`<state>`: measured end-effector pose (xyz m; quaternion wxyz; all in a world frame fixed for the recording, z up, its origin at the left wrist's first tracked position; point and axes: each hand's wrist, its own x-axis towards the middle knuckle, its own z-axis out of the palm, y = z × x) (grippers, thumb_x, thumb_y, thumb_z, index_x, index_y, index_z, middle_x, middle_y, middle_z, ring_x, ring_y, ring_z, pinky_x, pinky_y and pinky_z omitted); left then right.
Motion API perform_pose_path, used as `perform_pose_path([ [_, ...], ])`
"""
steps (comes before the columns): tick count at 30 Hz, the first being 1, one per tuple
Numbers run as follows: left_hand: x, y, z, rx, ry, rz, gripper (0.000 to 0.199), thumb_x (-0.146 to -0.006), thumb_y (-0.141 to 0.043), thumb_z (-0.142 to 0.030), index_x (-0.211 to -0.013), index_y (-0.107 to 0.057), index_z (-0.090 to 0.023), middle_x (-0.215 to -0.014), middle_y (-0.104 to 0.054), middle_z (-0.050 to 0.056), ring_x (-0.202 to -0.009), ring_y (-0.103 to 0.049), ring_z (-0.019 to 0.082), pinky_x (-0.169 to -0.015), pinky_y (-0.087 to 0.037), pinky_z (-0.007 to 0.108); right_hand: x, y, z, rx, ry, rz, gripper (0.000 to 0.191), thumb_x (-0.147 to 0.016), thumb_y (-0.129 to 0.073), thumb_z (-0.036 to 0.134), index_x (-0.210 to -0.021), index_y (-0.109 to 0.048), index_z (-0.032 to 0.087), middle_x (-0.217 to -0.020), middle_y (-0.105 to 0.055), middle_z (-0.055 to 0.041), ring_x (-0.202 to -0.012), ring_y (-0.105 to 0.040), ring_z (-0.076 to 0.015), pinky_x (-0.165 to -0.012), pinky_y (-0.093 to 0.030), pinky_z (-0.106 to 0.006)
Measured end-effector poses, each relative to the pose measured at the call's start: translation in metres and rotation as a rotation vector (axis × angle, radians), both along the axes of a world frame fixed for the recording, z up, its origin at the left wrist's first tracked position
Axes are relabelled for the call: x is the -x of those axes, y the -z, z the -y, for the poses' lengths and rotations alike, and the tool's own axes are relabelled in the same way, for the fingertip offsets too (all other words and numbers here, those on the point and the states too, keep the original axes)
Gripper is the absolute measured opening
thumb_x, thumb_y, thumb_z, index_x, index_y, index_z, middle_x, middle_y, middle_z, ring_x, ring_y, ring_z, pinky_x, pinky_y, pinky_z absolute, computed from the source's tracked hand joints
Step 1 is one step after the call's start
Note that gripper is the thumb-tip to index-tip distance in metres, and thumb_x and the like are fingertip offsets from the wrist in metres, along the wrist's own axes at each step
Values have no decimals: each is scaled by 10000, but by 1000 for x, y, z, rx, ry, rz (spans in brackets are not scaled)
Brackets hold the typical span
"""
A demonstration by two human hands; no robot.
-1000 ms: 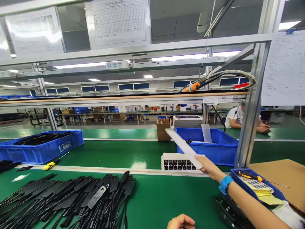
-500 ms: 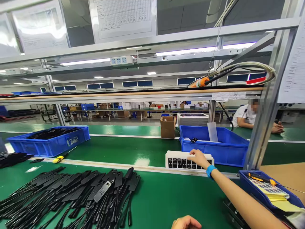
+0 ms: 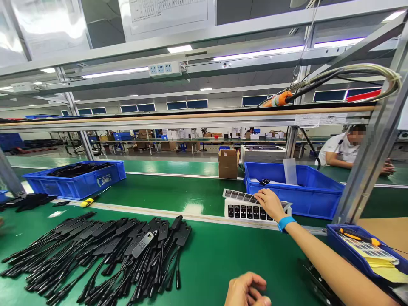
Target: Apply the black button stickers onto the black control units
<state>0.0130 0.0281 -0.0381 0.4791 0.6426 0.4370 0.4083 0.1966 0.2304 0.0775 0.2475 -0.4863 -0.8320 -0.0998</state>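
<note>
Apparently pinching a raised label sheet (image 3: 237, 195) at mid-length with the right hand (image 3: 270, 206), just in front of the large blue bin (image 3: 299, 202), likely to part one layer from the label stack (image 3: 244, 211) below. Holding nothing visible in the left hand (image 3: 244, 290), loosely curled over the bench (image 3: 207, 263), nearer than that bin. Heaped well left of it: black cables (image 3: 127, 250), flat heads mostly pointing away, perhaps for tidiness.
</note>
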Motion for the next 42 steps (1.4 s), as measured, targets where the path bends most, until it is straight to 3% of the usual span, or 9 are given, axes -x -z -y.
perform_pose_path([
  [2,7,-12,3,-326,-137,-193,317,-809,-597,-317,-1094,-650,-187,-1055,-658,132,-857,-623,248,-727,-518,342,9,0,28,-8,-89,32,323,-970,-369,247,-948,-681,167,-983,-619,-132,-943,-498,-268,-801,-347,-385],
  [5,20,-35,6,-668,-290,-522,434,-845,-471,-129,-1256,-559,-238,-1262,-578,109,-1093,-530,284,-950,-424,439,28,18,86,39,-259,102,333,-962,-370,241,-880,-689,196,-923,-649,-109,-866,-520,-241,-773,-340,-372],
  [8,28,-53,5,-583,-238,-752,442,-811,-475,-54,-1199,-608,-220,-1231,-600,104,-1098,-515,297,-939,-405,463,44,49,142,137,-374,151,282,-913,-433,169,-786,-684,195,-804,-671,-78,-764,-547,-210,-689,-353,-332],
  [12,34,-61,4,-249,-30,-829,130,-785,-618,-186,-797,-746,-210,-877,-700,92,-891,-580,277,-802,-420,391,48,74,182,290,-378,116,201,-862,-521,126,-780,-695,185,-784,-691,-50,-739,-595,-188,-638,-382,-279],
  [18,42,-55,5,-66,26,-763,132,-735,-633,-219,-762,-762,-231,-737,-733,47,-681,-621,203,-635,-401,272,38,71,188,502,-377,66,203,-830,-561,111,-775,-720,225,-767,-709,5,-741,-637,-160,-651,-412,-220],
  [24,50,-58,-4,29,84,-725,183,-689,-608,-169,-760,-765,-230,-700,-735,-4,-643,-606,164,-632,-394,225,43,71,188,559,-309,55,225,-868,-469,133,-803,-683,158,-838,-690,-76,-784,-612,-208,-676,-402,-270],
  [31,56,-51,-11,96,125,-728,190,-674,-629,-149,-813,-753,-187,-737,-739,-5,-671,-633,152,-593,-403,188,45,64,178,670,-338,70,192,-734,-530,58,-719,-685,170,-724,-681,-13,-674,-596,-149,-589,-379,-200],
  [38,52,-52,-7,10,151,-779,261,-741,-498,-122,-854,-726,-182,-793,-738,34,-727,-647,180,-658,-413,234,51,65,185,618,-236,130,266,-901,-384,107,-897,-649,85,-900,-651,-163,-816,-594,-245,-705,-400,-309],
  [42,54,-57,-5,-24,190,-806,266,-785,-479,-167,-907,-712,-200,-866,-736,38,-795,-644,198,-700,-415,252,37,57,171,678,-334,166,136,-858,-532,137,-814,-657,169,-826,-669,-55,-769,-605,-196,-657,-392,-251],
])
